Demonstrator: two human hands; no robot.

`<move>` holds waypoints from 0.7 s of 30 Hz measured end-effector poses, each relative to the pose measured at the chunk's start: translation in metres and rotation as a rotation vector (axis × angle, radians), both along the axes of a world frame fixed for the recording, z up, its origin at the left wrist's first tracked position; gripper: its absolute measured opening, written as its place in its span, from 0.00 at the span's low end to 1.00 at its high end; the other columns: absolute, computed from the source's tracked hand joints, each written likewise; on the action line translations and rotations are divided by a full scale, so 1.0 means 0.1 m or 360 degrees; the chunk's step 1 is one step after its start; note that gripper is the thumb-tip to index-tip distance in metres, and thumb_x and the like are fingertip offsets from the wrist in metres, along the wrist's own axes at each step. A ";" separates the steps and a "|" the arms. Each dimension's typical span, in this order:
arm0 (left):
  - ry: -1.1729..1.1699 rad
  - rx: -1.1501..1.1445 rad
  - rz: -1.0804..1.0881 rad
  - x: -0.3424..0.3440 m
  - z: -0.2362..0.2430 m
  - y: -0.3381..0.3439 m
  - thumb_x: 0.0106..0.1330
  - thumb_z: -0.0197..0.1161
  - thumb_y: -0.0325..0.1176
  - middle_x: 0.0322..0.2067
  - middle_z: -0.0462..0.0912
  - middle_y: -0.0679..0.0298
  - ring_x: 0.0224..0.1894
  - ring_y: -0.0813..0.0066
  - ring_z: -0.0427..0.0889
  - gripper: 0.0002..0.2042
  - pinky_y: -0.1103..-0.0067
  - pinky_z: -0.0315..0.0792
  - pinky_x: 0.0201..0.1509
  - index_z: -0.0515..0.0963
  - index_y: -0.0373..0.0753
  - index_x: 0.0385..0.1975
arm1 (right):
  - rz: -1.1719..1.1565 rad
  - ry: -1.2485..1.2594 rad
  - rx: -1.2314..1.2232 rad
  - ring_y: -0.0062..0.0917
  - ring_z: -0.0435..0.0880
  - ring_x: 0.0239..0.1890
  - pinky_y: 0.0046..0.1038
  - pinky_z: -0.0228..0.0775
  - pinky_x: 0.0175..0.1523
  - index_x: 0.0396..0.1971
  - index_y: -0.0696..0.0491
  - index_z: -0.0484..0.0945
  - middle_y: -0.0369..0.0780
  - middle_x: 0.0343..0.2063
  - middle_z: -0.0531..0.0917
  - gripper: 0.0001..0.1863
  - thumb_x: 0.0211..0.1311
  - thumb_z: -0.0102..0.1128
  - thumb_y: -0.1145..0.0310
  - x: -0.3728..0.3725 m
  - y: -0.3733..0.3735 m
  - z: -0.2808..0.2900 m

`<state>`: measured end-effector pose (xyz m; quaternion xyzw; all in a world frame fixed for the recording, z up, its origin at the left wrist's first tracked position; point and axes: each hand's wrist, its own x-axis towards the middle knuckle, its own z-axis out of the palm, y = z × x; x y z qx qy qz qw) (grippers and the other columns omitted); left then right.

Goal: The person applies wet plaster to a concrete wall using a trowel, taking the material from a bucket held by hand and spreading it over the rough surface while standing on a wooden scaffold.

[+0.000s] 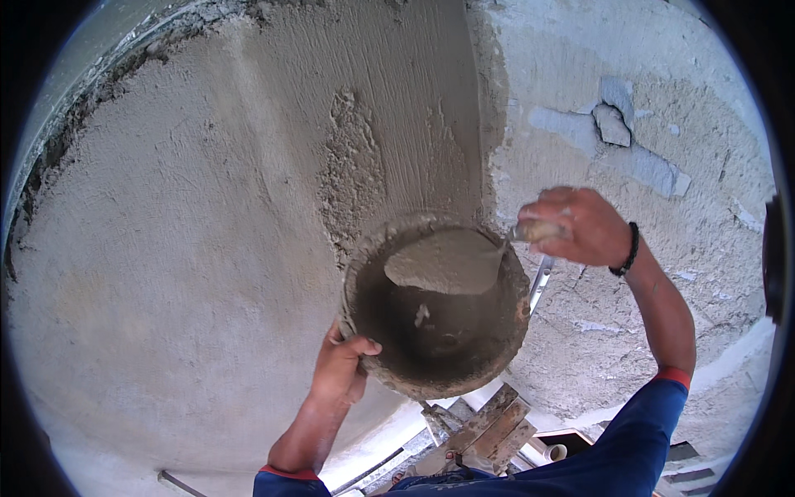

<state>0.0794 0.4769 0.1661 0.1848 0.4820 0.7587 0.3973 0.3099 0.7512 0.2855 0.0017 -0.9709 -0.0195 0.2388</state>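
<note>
My left hand [341, 369] grips the near left rim of a round mortar pan [356, 273], thumb over the edge and fingers hidden below it. Wet grey mortar coats the pan's inside. My right hand [584, 225] is closed around the handle of a trowel [443, 262]. The trowel's rounded blade reaches over the far part of the pan and is smeared with mortar. Beyond the pan stands a wall with a strip of fresh wet plaster [414, 108], and a rough thick patch of mortar [352, 161] sticks to it.
At the right is an older chipped wall [646, 273] with a broken hole [613, 124]. Wooden boards [493, 427] and a white pipe end [555, 452] lie below me. A metal straightedge [541, 283] shows behind the pan. A rod [178, 483] juts out at lower left.
</note>
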 end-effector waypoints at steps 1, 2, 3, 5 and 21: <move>0.0025 0.0031 0.0016 -0.01 0.08 -0.01 0.46 0.53 0.13 0.35 0.78 0.64 0.33 0.75 0.78 0.26 0.78 0.73 0.40 0.71 0.36 0.49 | 0.0004 0.0001 0.0004 0.40 0.80 0.33 0.38 0.72 0.36 0.39 0.52 0.77 0.43 0.31 0.80 0.18 0.48 0.64 0.61 0.00 -0.01 0.11; -0.0010 0.0043 0.0036 0.03 0.19 -0.03 0.46 0.52 0.12 0.34 0.78 0.64 0.33 0.75 0.78 0.25 0.79 0.73 0.40 0.71 0.36 0.48 | -0.0001 0.0030 0.0065 0.40 0.80 0.33 0.38 0.71 0.36 0.39 0.53 0.77 0.43 0.31 0.80 0.19 0.47 0.65 0.62 0.00 -0.03 0.24; -0.0001 0.0068 0.0042 0.03 0.25 -0.05 0.46 0.52 0.12 0.34 0.78 0.64 0.33 0.75 0.78 0.25 0.79 0.73 0.40 0.71 0.36 0.48 | -0.0007 0.0063 0.0128 0.40 0.80 0.32 0.37 0.71 0.36 0.40 0.54 0.78 0.43 0.31 0.80 0.20 0.47 0.66 0.62 0.01 -0.05 0.36; -0.0012 0.0066 0.0058 0.03 0.34 -0.10 0.46 0.51 0.12 0.34 0.78 0.63 0.32 0.75 0.78 0.25 0.78 0.73 0.40 0.71 0.36 0.48 | 0.0030 0.0088 0.0146 0.40 0.80 0.32 0.36 0.72 0.37 0.40 0.55 0.78 0.44 0.30 0.81 0.20 0.45 0.67 0.62 0.05 -0.07 0.56; -0.0106 0.0002 -0.0098 0.19 0.38 -0.07 0.44 0.53 0.12 0.39 0.79 0.60 0.41 0.67 0.79 0.27 0.73 0.74 0.49 0.71 0.36 0.50 | 0.0147 0.0425 -0.0630 0.23 0.80 0.29 0.25 0.74 0.35 0.41 0.57 0.79 0.38 0.28 0.82 0.27 0.46 0.70 0.52 -0.45 1.18 1.68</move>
